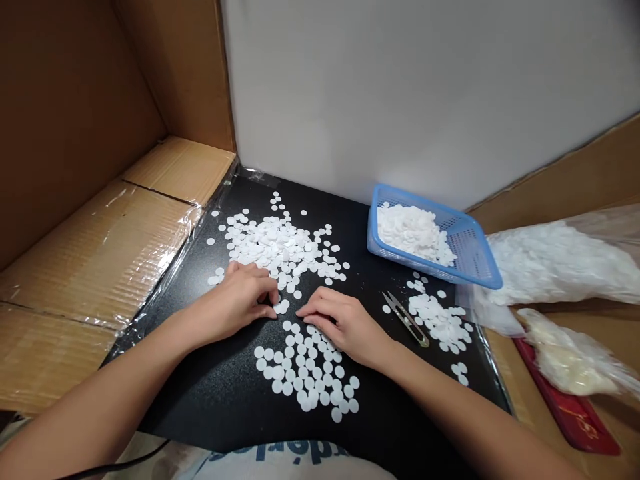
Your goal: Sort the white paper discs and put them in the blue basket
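Both hands, left (243, 297) and right (340, 323), rest apart, fingers loosely curled, on small white round discs (305, 373) spread over the black bench (220, 393). Blue plastic mesh basket (473, 250) far right; metal thread snips (406, 319) beside right hand.

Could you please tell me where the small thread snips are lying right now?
In the head view, the thread snips lie on the black mat, just right of the right hand, beside a small pile of white discs and in front of the blue basket.
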`<state>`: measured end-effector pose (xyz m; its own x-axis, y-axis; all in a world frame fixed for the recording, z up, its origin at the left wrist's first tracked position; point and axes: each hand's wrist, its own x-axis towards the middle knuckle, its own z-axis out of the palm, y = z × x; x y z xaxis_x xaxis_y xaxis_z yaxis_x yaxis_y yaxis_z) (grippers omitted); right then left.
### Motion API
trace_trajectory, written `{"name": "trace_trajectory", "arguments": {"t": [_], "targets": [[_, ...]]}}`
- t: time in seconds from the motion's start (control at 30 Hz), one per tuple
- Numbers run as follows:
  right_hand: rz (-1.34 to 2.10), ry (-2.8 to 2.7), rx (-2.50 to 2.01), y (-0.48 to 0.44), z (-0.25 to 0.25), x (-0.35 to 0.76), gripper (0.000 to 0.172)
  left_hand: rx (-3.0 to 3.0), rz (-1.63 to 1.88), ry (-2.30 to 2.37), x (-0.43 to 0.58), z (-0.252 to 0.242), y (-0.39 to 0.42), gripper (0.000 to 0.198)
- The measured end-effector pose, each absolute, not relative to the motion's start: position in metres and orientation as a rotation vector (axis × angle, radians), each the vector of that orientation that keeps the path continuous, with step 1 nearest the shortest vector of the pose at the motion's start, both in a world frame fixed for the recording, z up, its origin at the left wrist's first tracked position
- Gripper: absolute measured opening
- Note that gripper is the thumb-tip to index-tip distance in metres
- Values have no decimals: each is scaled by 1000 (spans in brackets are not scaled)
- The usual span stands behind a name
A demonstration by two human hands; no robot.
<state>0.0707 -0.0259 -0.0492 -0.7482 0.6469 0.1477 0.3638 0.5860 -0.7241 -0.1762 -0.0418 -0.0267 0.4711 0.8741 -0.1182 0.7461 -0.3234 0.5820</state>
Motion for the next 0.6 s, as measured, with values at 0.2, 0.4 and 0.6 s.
{"name": "trace_trajectory", "arguments": {"t": [0.2,0.4,0.6], "targets": [[649,-2566,-756,-21,-58,45,10,2300,305,1342,-164,-31,-47,11],[382,-2642,-611,-18,-62,55,27,2457,331,1232,-171,-29,-45,12],[549,-2590,-551,-13,-62,73,21,2558,267,1141,-175,-29,-46,15]]}}
